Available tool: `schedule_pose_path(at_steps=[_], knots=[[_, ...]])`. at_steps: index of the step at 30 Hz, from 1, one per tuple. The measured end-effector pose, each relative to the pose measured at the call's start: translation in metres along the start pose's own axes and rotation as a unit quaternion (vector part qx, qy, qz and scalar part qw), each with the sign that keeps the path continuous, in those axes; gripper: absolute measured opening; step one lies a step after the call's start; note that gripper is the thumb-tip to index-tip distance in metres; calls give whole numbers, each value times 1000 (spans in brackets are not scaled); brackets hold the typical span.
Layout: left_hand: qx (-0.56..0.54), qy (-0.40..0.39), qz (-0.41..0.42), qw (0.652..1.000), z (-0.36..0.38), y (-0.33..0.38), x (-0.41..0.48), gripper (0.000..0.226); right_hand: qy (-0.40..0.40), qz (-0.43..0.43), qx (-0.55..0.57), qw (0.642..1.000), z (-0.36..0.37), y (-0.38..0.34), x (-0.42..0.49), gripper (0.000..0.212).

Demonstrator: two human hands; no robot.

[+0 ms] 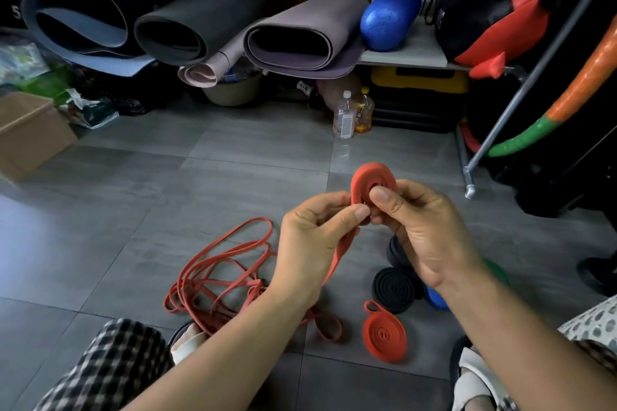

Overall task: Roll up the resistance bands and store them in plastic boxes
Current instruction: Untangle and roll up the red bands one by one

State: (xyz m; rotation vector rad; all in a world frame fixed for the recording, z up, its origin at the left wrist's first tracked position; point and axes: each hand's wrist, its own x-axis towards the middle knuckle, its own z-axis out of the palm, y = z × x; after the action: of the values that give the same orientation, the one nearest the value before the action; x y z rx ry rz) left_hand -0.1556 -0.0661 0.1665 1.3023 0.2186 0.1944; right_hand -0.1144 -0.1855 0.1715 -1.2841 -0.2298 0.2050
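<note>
My fingers (384, 198) are pinching the red coil (364, 177) above the floor (133, 210): right hand (424, 227) clamping its centre, left hand (307, 243) gripping the tail (340, 253) at 7 o'clock. I'm judging it light, rubbery, springy, best squeezed flat across its faces

From my left hand (310, 243) and right hand (420, 230) back, both forearms are bare to the frame's edge. Below the grip to the left, my trouser leg (110, 367) is a black-and-pale check. Below to the right, pale cloth (591, 320) with grey spots lies over more check. My right sandal (474, 374) has white straps on a dark sole; the left sandal (187, 340) shows a dark rim.
</note>
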Motion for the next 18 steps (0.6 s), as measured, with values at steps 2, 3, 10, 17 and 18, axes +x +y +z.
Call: schedule_pose_path(at_steps=[2,3,10,17,18], knots=[[-15,6,-6,1000,5,-1,-4,11,24,10,23,999,4,9,0,46],[-26,12,-12,1000,7,-2,-6,10,41,14,26,999,6,14,0,49],[-72,21,-62,995,10,-4,-6,31,56,49,93,993,17,33,-7,48],[412,-87,165,892,-23,6,15,11,-76,-51,-324,942,-19,-13,8,36],[466,-99,180,860,-24,6,15,14,-103,-70,-383,915,-21,-16,8,31]])
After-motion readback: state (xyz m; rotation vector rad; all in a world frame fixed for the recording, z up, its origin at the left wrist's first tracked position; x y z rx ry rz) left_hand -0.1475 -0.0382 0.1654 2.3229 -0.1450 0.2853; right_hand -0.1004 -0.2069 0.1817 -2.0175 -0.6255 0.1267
